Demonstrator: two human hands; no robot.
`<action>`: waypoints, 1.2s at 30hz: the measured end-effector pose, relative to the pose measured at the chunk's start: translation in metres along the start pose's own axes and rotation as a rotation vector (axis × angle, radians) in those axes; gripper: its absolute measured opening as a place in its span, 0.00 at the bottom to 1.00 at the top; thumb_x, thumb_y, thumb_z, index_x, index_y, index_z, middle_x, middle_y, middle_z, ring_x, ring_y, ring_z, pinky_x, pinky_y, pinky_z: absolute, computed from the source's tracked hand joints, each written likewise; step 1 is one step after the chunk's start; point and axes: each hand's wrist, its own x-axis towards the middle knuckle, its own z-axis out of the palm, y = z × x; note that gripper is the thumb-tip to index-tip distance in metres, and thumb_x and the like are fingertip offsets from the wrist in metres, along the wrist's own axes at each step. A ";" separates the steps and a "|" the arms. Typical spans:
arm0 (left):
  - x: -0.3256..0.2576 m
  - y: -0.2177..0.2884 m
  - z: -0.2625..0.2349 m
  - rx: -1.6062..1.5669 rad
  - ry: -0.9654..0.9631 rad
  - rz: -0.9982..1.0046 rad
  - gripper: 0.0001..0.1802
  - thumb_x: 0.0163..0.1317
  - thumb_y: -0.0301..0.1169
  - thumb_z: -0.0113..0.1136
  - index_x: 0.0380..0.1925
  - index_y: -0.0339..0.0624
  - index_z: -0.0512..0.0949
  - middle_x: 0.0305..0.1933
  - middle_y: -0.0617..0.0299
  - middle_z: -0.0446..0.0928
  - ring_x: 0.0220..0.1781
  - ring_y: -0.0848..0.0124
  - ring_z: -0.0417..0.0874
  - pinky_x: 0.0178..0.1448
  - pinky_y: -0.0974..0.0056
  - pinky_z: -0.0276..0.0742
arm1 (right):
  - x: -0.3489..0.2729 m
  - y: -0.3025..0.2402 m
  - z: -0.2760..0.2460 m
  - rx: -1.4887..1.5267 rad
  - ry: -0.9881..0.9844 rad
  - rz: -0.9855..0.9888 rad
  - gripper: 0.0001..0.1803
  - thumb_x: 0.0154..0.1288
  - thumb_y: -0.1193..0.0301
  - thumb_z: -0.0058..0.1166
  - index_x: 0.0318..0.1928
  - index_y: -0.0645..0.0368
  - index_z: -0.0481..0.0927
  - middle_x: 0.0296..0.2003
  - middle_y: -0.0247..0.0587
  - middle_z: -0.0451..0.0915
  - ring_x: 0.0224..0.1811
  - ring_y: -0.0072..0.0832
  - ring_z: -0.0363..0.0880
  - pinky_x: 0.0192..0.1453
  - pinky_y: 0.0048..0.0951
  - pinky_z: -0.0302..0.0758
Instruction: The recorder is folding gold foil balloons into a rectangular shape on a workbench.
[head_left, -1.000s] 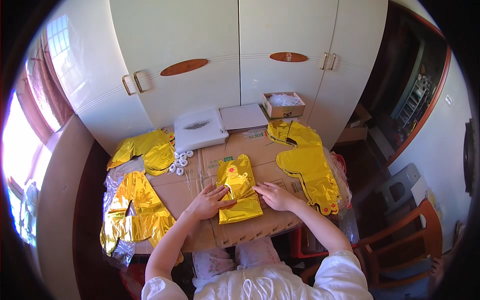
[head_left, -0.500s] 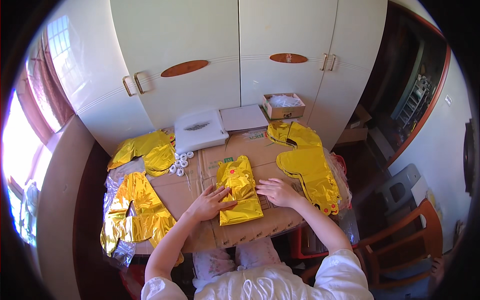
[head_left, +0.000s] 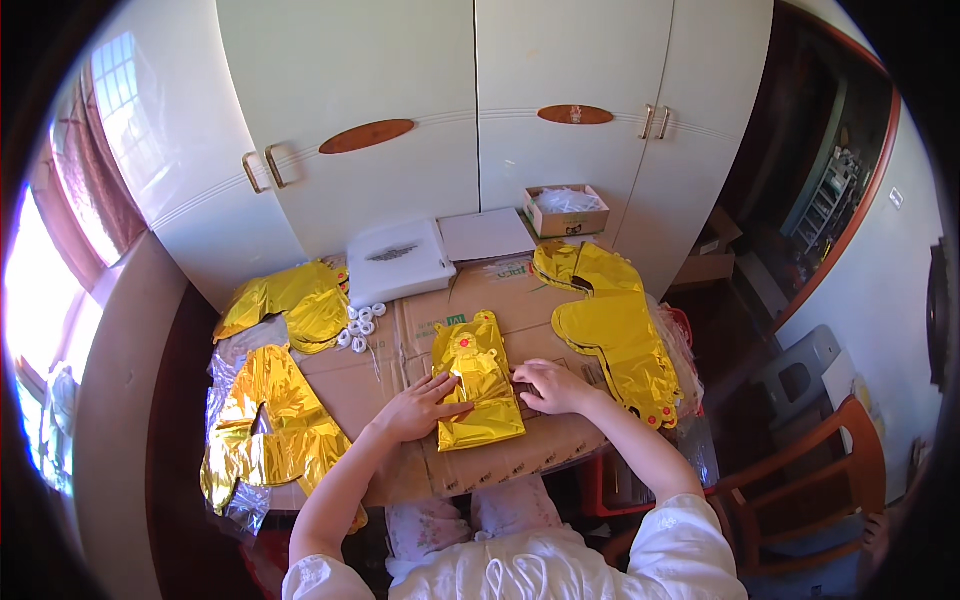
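Observation:
A flat, folded gold foil balloon point(head_left: 478, 375) with a small red spot near its top lies on the cardboard in front of me. My left hand point(head_left: 418, 407) rests on its left side, fingers stretched out flat over the foil. At the balloon's right edge is my right hand point(head_left: 553, 387), its fingers bent inward and drawn together with the tips at the foil's rim. How much foil sits between those fingertips is hard to see.
Unfolded gold balloons lie at right point(head_left: 622, 325), back left point(head_left: 285, 305) and front left point(head_left: 270, 425). White ribbon rolls point(head_left: 360, 328), a white box point(head_left: 400, 262), a flat white sheet point(head_left: 487, 236) and a carton of clear-white pieces point(head_left: 568, 212) stand toward the wardrobe point(head_left: 350, 70). A wooden chair point(head_left: 810, 490) is at right.
My right hand's fingers, stretched out before, have curled in at the balloon's right edge. The left hand stays flat on the foil in nearly the same place.

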 end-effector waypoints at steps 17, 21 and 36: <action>-0.001 -0.023 0.018 -0.349 -0.051 -0.068 0.31 0.58 0.21 0.52 0.63 0.53 0.70 0.73 0.52 0.60 0.77 0.55 0.53 0.79 0.51 0.44 | 0.002 0.000 -0.003 -0.065 0.038 -0.253 0.18 0.50 0.67 0.67 0.43 0.55 0.82 0.45 0.40 0.78 0.52 0.38 0.77 0.60 0.39 0.73; -0.003 -0.025 0.020 -0.389 -0.048 -0.091 0.26 0.63 0.26 0.51 0.64 0.50 0.69 0.74 0.55 0.59 0.77 0.58 0.52 0.79 0.52 0.44 | 0.004 -0.001 0.000 -0.066 0.138 -0.314 0.15 0.54 0.67 0.64 0.43 0.56 0.81 0.46 0.41 0.78 0.52 0.39 0.77 0.59 0.39 0.73; 0.006 0.006 -0.009 -0.729 0.241 -0.542 0.23 0.58 0.40 0.64 0.48 0.36 0.79 0.55 0.47 0.77 0.60 0.53 0.75 0.63 0.57 0.71 | 0.009 0.005 0.018 0.122 0.147 0.005 0.11 0.62 0.69 0.57 0.32 0.66 0.82 0.40 0.47 0.82 0.48 0.43 0.79 0.55 0.39 0.74</action>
